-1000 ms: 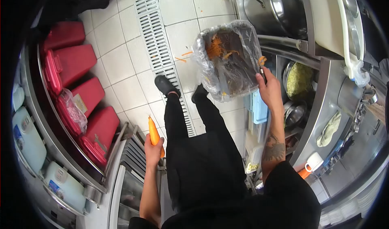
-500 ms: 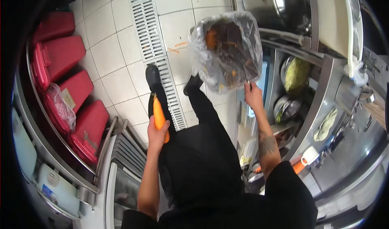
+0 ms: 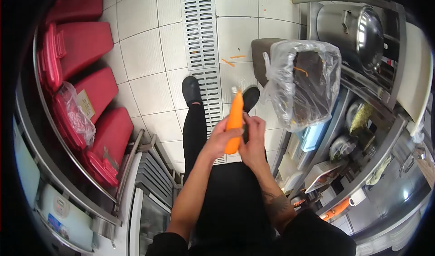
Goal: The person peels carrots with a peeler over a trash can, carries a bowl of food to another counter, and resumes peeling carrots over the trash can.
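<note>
My left hand [image 3: 221, 140] is closed around the thick end of a smooth orange carrot [image 3: 234, 120], its tapered tip pointing away from me. Close against the carrot's other side is my right hand [image 3: 254, 140], fingers bent. It holds what looks like a peeler [image 3: 234, 90]; only a small metal end shows by the carrot tip, and the rest is hidden behind the carrot. Ahead and to the right stands a bin lined with a clear plastic bag [image 3: 290, 106], with an orange strip of peel [image 3: 301, 70] on it.
Orange shreds [image 3: 229, 62] lie on the tiled floor beside a drain grate [image 3: 199, 29]. Red lidded bins [image 3: 86, 47] line the left. At right are a large metal pot [image 3: 344, 27] and a shelf with a bowl of shredded greens [image 3: 359, 116].
My right hand has left the bag's edge and come in to the carrot. The carrot has moved right and forward with my left hand. The view has shifted, so the bin sits further right.
</note>
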The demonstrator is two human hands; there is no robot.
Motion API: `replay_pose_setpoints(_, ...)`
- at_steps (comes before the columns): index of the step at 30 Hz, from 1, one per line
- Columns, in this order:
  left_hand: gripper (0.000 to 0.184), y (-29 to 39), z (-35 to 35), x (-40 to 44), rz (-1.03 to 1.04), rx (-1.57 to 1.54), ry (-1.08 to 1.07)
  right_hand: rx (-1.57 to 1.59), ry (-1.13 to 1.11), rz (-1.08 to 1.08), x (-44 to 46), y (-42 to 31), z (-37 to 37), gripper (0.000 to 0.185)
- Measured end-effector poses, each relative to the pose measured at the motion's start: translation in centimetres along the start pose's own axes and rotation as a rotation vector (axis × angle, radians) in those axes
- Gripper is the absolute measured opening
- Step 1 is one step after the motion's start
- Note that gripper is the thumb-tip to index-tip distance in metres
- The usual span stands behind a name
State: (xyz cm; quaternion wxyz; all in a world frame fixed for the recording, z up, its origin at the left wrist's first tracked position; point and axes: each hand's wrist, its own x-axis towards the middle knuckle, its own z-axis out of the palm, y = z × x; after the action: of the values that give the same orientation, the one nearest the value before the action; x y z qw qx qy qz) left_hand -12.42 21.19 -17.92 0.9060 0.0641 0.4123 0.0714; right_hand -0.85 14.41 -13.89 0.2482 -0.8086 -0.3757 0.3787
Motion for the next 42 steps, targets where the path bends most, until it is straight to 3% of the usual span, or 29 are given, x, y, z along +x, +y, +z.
replay_pose_setpoints(3,0.029,1.6,-6.3,2.0,0.146,0.033,0.212,0.255,-0.410,-0.089,3.4,2.3,3.4,0.048)
replay_pose_setpoints(4,0.028,2.1,-8.7,2.6,0.124,0.043,0.255,0.535,-0.585,0.004,5.0,3.5,4.5,0.038)
replay_pose_setpoints(5,0.027,2.6,-10.5,3.5,0.100,0.056,0.295,0.483,-0.687,0.048,7.5,4.8,4.9,0.031)
replay_pose_setpoints(6,0.024,2.5,-11.5,4.7,0.152,-0.102,0.366,0.744,-0.555,0.233,8.9,8.6,7.6,0.025)
replay_pose_setpoints(8,0.019,1.8,-14.2,7.5,0.242,-0.118,0.459,0.370,-0.192,0.340,14.0,17.0,13.0,0.018)
replay_pose_setpoints(10,0.018,1.4,-15.0,10.0,0.243,-0.147,0.542,-0.038,0.094,0.278,19.4,26.7,17.8,0.023)
replay_pose_setpoints(11,0.018,0.9,-15.2,10.9,0.219,-0.131,0.545,-0.149,0.075,0.319,22.0,29.8,19.2,0.024)
replay_pose_setpoints(13,0.018,-0.1,-15.8,12.2,0.177,-0.081,0.538,-0.336,0.154,0.131,25.7,36.3,22.6,0.030)
replay_pose_setpoints(15,0.019,-0.3,-15.3,12.3,0.140,0.052,0.545,-0.392,0.000,0.167,29.3,37.4,23.2,0.046)
replay_pose_setpoints(17,0.020,-0.5,-14.7,12.2,0.126,0.133,0.566,-0.512,0.209,-0.039,32.2,42.3,25.8,0.051)
replay_pose_setpoints(21,0.021,-0.5,-14.6,12.5,0.128,0.039,0.497,-0.560,0.291,-0.017,32.0,41.2,27.8,0.046)
replay_pose_setpoints(27,0.022,0.6,-14.7,12.8,0.131,-0.034,0.519,-0.529,0.032,0.058,28.1,38.1,29.9,0.038)
replay_pose_setpoints(34,0.024,1.1,-14.7,13.0,0.139,-0.110,0.512,-0.587,0.053,0.031,28.5,40.5,32.4,0.022)
replay_pose_setpoints(39,0.024,1.3,-14.4,13.0,0.150,-0.093,0.500,-0.632,-0.100,0.206,29.3,38.7,31.7,0.022)
replay_pose_setpoints(42,0.024,1.3,-14.6,12.9,0.155,-0.084,0.488,-0.495,0.083,0.152,28.5,37.1,31.5,0.019)
